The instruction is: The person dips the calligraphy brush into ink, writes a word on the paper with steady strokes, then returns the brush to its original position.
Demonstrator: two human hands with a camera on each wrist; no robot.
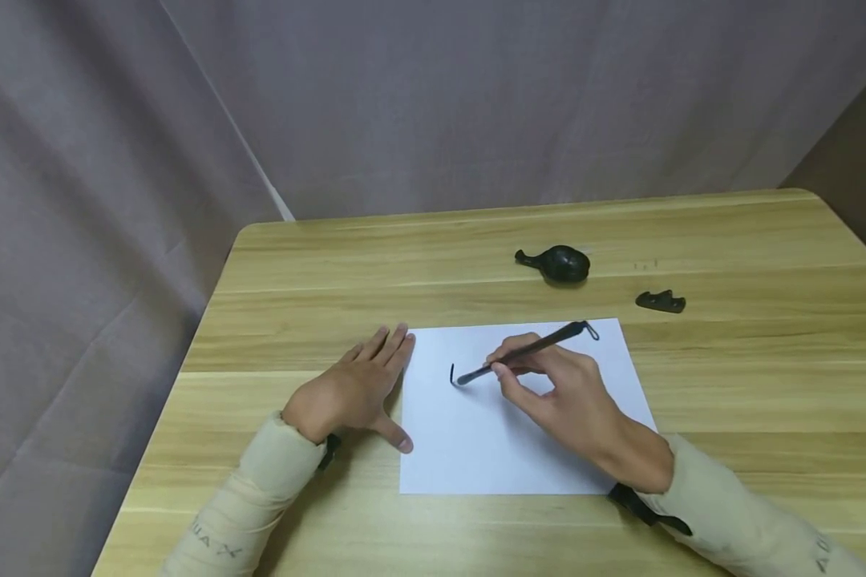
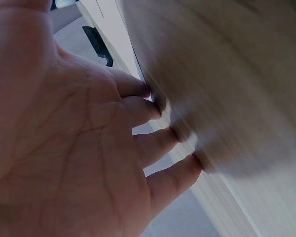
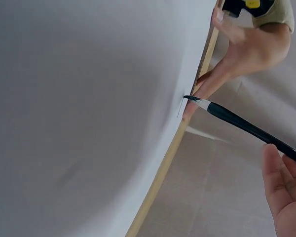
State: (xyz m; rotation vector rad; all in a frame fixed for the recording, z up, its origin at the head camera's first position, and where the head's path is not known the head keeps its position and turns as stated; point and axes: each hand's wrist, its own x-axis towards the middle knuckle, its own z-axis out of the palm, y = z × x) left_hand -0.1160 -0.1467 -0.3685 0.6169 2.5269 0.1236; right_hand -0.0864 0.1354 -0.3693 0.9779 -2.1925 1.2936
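My right hand [image 1: 559, 393] pinches the dark handle of a writing brush [image 1: 523, 351], which has a small hanging loop at its upper end. In the right wrist view the brush [image 3: 237, 121] shows pale bristles with a black tip, and that tip meets the white paper [image 3: 113, 113]. A short black ink stroke [image 1: 452, 374] stands on the sheet of paper [image 1: 476, 449] near its upper left. Fingers spread, my left hand [image 1: 354, 389] rests at the paper's left edge, thumb and fingertips [image 2: 190, 165] touching down at the paper and the wooden table.
Behind the paper lies a black gourd-shaped object [image 1: 563, 264] on the wooden table [image 1: 296, 304]. To its right is a small dark brush rest [image 1: 661, 302] with a notched top. A grey curtain [image 1: 440, 104] hangs beyond the table's back edge.
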